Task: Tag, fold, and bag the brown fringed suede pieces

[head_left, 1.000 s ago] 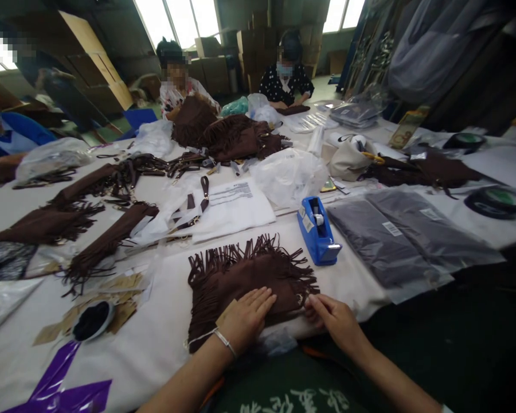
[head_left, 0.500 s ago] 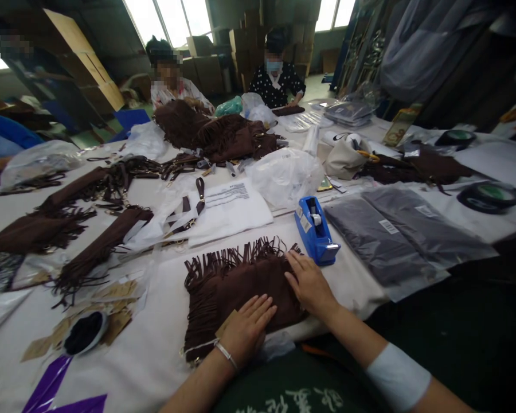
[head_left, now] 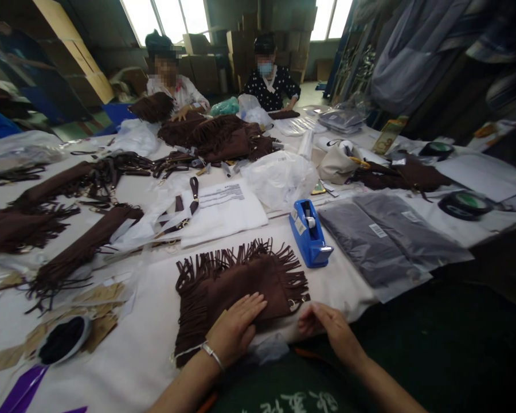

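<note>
A dark brown fringed bag [head_left: 245, 287] lies flat on the white-covered table, its fringe spread along the top and both sides. My left hand [head_left: 236, 324] rests open on its lower middle, fingers stretched and pressing flat. Just off the bag's lower right corner is my right hand [head_left: 327, 327], fingers curled in under the thumb. Whatever those fingers hold, if anything, is hidden. Gold metal rings [head_left: 293, 304] show at that corner. A piece of clear plastic [head_left: 270, 347] lies at the table edge between my hands.
A blue tape dispenser [head_left: 312, 232] stands beyond the bag, beside grey packed goods [head_left: 370, 241] in clear bags. More brown fringed pieces [head_left: 86, 246] lie left. A round dish of black material [head_left: 64, 339] sits front left. Across the table, two people work by a brown pile [head_left: 223, 135].
My right hand has left the bag's right side and drawn down towards me, its fingers now curled. The right fringe is uncovered. My left hand stays on the bag. The view has shifted slightly.
</note>
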The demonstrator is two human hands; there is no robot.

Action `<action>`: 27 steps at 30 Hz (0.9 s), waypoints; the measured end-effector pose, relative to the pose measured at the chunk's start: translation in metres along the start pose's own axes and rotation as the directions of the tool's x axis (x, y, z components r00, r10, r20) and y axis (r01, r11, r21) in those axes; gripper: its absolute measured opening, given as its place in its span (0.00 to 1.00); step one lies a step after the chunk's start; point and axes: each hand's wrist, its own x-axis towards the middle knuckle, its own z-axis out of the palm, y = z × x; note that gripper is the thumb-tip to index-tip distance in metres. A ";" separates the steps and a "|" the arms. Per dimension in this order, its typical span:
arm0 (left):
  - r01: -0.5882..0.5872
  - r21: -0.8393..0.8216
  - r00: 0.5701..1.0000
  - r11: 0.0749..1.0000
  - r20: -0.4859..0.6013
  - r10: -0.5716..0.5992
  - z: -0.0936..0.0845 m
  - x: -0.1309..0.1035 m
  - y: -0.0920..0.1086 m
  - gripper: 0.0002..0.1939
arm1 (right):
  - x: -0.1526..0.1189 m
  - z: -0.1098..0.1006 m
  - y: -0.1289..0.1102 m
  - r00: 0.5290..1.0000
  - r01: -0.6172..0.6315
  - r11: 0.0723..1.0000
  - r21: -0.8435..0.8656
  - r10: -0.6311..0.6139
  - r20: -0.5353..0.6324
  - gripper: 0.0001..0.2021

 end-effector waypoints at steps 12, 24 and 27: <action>0.007 0.045 0.990 0.999 -0.141 -0.001 0.000 0.002 0.014 0.36 | 0.088 0.053 -0.002 0.986 -0.157 0.714 0.683 0.071 0.153 0.23; -0.080 0.039 0.989 0.996 -0.119 0.084 -0.002 -0.005 0.022 0.28 | 0.113 0.023 -0.011 0.959 0.284 0.957 0.061 -0.283 -0.017 0.36; 0.017 -0.013 0.932 1.000 -0.362 -0.021 -0.021 -0.024 0.018 0.22 | 0.113 0.036 -0.010 0.902 0.431 0.833 -0.346 -0.388 0.190 0.29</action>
